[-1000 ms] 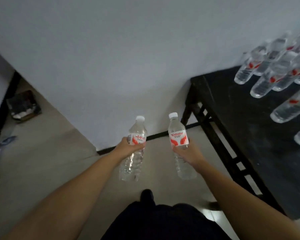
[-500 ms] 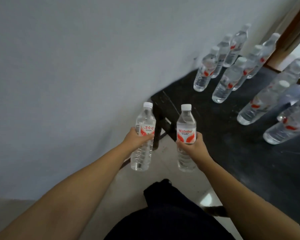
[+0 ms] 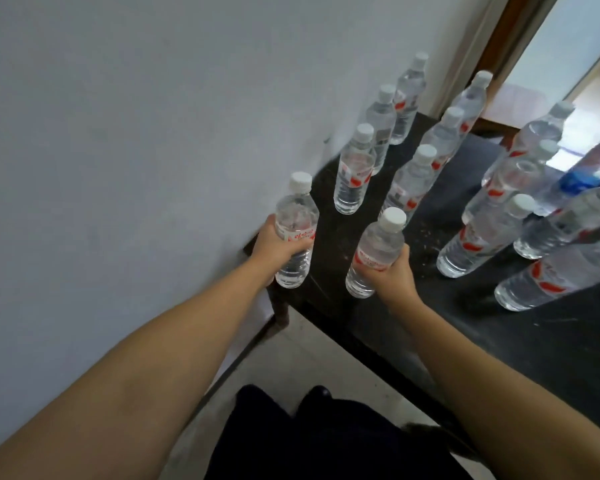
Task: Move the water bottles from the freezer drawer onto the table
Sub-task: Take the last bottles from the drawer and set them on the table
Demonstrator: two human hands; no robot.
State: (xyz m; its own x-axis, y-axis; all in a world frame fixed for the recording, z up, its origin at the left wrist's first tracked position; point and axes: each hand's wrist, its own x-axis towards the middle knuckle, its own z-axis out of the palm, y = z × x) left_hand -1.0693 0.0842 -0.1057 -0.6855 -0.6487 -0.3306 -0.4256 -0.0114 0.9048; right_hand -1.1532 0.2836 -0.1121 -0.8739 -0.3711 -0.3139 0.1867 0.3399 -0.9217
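Clear plastic, head view: we see only this one view, and it is full of capped water bottles with red-and-white labels.
Our left hand point(image 3: 278, 244): fingers wrapped round the left bottle point(image 3: 296, 233) at its label, holding it upright over the near left corner of the counter point(image 3: 520, 341), close to the white wall point(image 3: 136, 133).
Our right hand point(image 3: 390, 271): closed round the lower body of the right bottle point(image 3: 374, 252), which tilts a little with its cap leaning away from us; we cannot tell if its base touches the dark top yet.
Standing bottles point(image 3: 409, 181): many already upright on the counter in rough rows, the nearest bottle point(image 3: 354, 169) just beyond our two; a blue-labelled bottle point(image 3: 582, 174) sits among those at the right.
Freezer drawer: not in sight.
Stage, as we judge it: setting this pair down beside the others.
Risk, left: that bottle sits near the corner; put down too close to the edge, it could tip to the floor point(image 3: 302, 362).
Risk, right: released while tilted, it could fall into the close-packed rows and knock neighbours over.
Risk, grip: cold bottles may be wet, so a slip is possible.
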